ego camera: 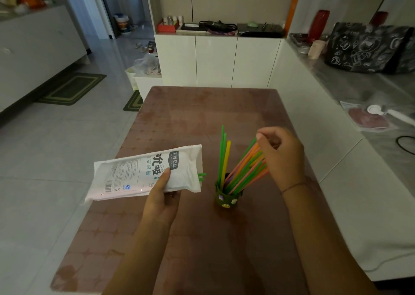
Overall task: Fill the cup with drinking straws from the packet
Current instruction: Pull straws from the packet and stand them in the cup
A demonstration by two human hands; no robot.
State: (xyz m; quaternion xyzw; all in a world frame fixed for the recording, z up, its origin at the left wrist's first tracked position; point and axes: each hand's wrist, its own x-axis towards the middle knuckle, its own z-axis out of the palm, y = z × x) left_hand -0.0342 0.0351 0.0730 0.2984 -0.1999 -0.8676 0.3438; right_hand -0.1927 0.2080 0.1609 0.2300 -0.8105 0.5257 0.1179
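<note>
A: In the head view, what is held by the left hand (pixel 161 196)?

B: The white packet (pixel 143 173) is gripped near its open end, with the thumb pressed on the printed face and the fingers hidden beneath. It is held over the left edge of the table (pixel 202 106), with its length running out to the left of the hand. A few green straw tips (pixel 201 176) are seen poking from the mouth, just right of the thumb.

A: And the right hand (pixel 280 157)?

B: Its fingers are curled round the upper part of a bundle of straws (pixel 244 169), green, orange and pink, which is tilted toward that hand. How tightly the bundle is clasped cannot be told, since the fingers are blurred. The lower ends are set in the cup (pixel 226 196).

A: Where is the cup placed?

B: On the table, between the two hands, below and to the left of the right hand. Three upright straws (pixel 227 157), two green and one yellow, are also stood in it.
</note>
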